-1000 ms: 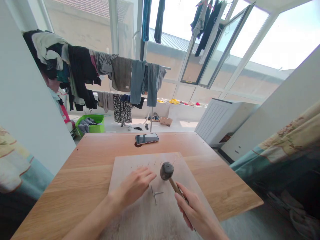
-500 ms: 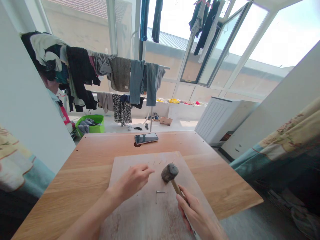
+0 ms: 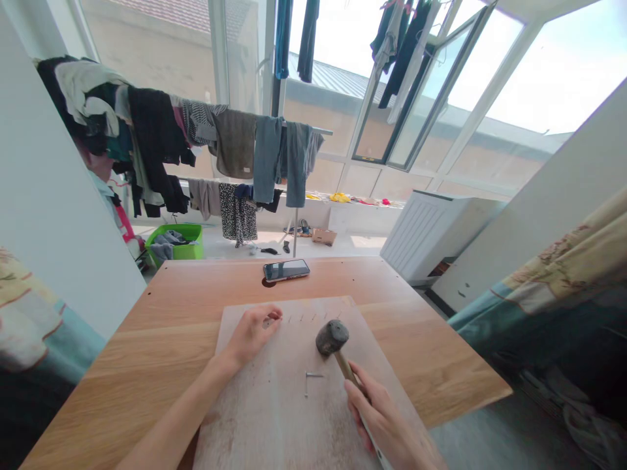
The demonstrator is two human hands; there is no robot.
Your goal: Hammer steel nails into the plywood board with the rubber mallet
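Brown wood-grained tabletop (image 3: 176,326) with pale greyish board (image 3: 274,411) on top, dark grey mallet head (image 3: 332,337) above, bright green basket (image 3: 194,251) beyond.

There are 2 hands (image 3: 252,334) (image 3: 379,406), 1 hammer (image 3: 332,337), 1 board (image 3: 264,411), 5 visible standing nails (image 3: 313,318), 2 loose nails (image 3: 315,375) (image 3: 306,386), 1 phone (image 3: 287,270), 1 table (image 3: 416,339), 1 green basket (image 3: 194,251) and 1 cardboard box (image 3: 324,237).

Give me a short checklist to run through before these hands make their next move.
1. Right hand gripping the mallet by its handle: ok.
2. Left hand apart from the mallet's head: ok, a gap shows between them.
3. Board free of loose nails: not ok, two lie on it.
4. Left hand pinching a nail: cannot tell, too small to make out.
5. Phone off the board: ok, it lies on the table beyond the far edge.
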